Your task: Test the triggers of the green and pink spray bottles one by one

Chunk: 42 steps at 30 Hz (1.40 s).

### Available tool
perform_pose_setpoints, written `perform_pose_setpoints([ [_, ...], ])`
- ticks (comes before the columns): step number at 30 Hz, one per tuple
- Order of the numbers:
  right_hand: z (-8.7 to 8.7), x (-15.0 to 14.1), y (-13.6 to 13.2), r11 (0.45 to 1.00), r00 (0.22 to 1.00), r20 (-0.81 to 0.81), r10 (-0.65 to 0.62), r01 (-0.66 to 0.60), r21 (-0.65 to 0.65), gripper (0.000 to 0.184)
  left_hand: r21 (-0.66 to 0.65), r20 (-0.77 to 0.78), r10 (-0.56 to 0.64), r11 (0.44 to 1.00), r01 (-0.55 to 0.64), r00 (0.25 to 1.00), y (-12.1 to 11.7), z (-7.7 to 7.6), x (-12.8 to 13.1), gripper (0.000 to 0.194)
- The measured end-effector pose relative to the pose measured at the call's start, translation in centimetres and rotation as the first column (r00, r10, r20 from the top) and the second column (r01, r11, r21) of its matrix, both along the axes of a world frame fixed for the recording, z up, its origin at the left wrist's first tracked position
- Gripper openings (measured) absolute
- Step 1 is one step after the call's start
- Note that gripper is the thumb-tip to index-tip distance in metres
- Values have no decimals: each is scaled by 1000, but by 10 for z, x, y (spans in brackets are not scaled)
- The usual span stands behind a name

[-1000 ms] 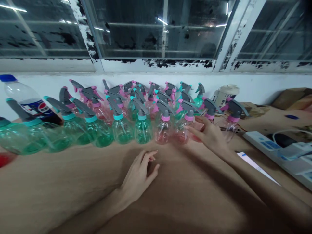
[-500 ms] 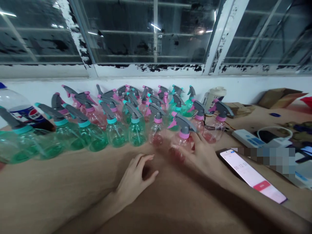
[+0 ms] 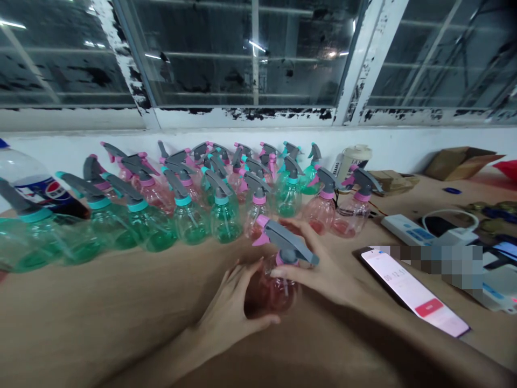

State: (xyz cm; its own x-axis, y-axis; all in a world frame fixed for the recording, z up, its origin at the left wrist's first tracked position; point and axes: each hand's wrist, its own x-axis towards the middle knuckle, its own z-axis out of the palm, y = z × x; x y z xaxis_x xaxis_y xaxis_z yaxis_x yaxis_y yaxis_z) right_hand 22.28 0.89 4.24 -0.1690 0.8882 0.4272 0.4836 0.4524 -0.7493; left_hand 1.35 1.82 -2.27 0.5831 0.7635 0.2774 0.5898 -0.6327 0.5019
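A clear pink spray bottle (image 3: 281,293) with a grey trigger head and pink collar is in front of the bottle rows, slightly tilted. My right hand (image 3: 323,264) grips it round the neck, thumb in front and fingers behind. On its left side, my left hand (image 3: 230,299) curves round the lower body with thumb and fingers apart; whether the fingertips touch the plastic I cannot tell. Just behind stands another pink-collared spray bottle (image 3: 258,200), partly hidden by the held one. Left of that is a green spray bottle (image 3: 226,221) with a turquoise collar.
Several more green and pink spray bottles stand along the wall (image 3: 315,137). A cola bottle (image 3: 40,183) is at far left. To the right lie a phone (image 3: 412,291) showing a timer, a power strip (image 3: 410,230) and cables. A paper cup (image 3: 356,159) stands behind.
My right hand has brought the pink spray bottle toward me and to the left, away from the row. My left hand has moved right, up to the bottle's side.
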Motion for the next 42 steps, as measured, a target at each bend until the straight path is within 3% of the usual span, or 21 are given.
perform_pose_setpoints([
  [4, 5, -5, 13, 987, 981, -122, 149, -155, -39, 55, -22, -13, -4, 1000, 4, 1000, 1, -1, 0, 75],
  [9, 7, -14, 16, 988, 988, -22, 153, -153, 12, 26, 4, -24, -29, 1000, 29, 999, 3, -3, 0, 80],
  [13, 9, -18, 15, 985, 986, 3, 169, -168, 46, 26, 31, -50, -73, 997, 74, 996, 3, 0, 1, 79],
  [20, 14, -1, 11, 978, 994, 109, 1, -23, 206, 4, 193, -278, -119, 965, 177, 953, 19, 3, -13, 79],
  [25, -1, 8, 13, 987, 992, 77, -102, 91, 131, 9, 248, -372, -31, 960, 131, 928, 29, 2, -19, 70],
  [29, -3, 6, 14, 977, 992, 37, -122, 113, 181, 11, 258, -397, -9, 958, 121, 918, 27, 1, -17, 67],
  [33, 7, 3, 14, 980, 998, -1, -57, 57, 190, 3, 267, -388, -7, 956, 119, 922, 27, 2, -16, 64],
  [38, 17, 3, 14, 984, 997, -10, 76, -73, 161, 11, 280, -365, 4, 954, 106, 931, 29, 0, -17, 55],
  [42, 15, 4, 12, 991, 998, 7, 60, -60, 116, 13, 274, -353, 20, 958, 83, 935, 29, -2, -17, 46],
])
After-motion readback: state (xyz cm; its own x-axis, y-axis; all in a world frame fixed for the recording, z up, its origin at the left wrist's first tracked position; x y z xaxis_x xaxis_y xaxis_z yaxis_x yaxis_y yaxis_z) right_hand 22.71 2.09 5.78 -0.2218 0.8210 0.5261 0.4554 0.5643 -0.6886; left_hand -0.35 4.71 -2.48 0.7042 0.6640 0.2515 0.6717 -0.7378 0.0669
